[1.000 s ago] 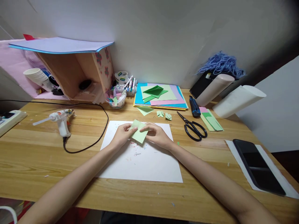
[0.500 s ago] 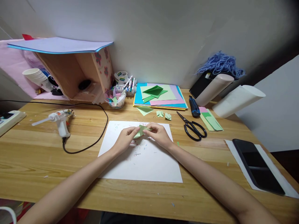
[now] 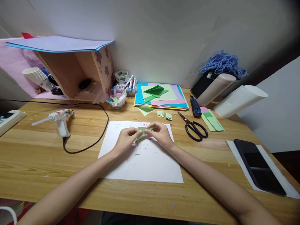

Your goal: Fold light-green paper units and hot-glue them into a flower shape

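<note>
Pinching a small piece of light green paper between them, the left hand and the right hand met over the far part of a white sheet on the wooden desk. Each hand gripped one end of the paper with thumb and fingertips — the left at its near-left edge, the right at its upper right — and the paper looked folded and lifted just off the sheet. Tiny coloured scraps speckled the sheet below the hands.

Black scissors lay closed to the right, well apart from the hands, with a blue utility knife beyond them. A stack of coloured paper sat against the wall, a few small green folded bits just in front of it. To the left stood a white glue gun with its black cord looping toward the sheet. A black phone rested at the far right.
</note>
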`<state>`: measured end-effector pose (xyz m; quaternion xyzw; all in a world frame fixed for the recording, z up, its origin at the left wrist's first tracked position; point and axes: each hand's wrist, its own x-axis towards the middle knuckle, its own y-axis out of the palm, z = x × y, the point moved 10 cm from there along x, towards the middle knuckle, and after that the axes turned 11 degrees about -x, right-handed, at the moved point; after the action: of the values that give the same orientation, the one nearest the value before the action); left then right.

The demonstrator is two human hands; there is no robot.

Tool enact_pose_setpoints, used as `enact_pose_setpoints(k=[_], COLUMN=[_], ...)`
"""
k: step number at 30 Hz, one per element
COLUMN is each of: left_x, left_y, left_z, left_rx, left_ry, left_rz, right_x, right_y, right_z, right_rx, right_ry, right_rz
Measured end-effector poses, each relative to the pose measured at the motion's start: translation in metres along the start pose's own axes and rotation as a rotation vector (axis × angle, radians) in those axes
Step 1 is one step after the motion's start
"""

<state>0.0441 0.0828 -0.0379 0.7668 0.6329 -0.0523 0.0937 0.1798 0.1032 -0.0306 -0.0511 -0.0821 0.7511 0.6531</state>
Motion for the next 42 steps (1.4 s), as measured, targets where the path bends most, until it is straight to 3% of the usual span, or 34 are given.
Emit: enact_pose_setpoints(k=[7,14,22,42], left_x=[0.001,0.001,0.0,-0.001], left_y=[0.0,0.0,-0.006,-0.007], left_z=[-0.01,-0.003,-0.016,-0.015], left_rx=[0.072,0.031,0.036,0.078], left_ry=[0.092,0.044,0.131,0.144], left_rz=[-0.007,-0.002,-0.061,-0.061], right_x=[0.002,0.001,0.0,0.001], right_y=[-0.003,-0.004,0.001,0.002], right_z=[-0.003,-0.005,-0.004,-0.004], right_rx=[0.024,0.023,0.019,0.043], right_ry=[0.006,0.015,0.03,0.048], right_rz=[-0.024,-0.024,0.011,0.008])
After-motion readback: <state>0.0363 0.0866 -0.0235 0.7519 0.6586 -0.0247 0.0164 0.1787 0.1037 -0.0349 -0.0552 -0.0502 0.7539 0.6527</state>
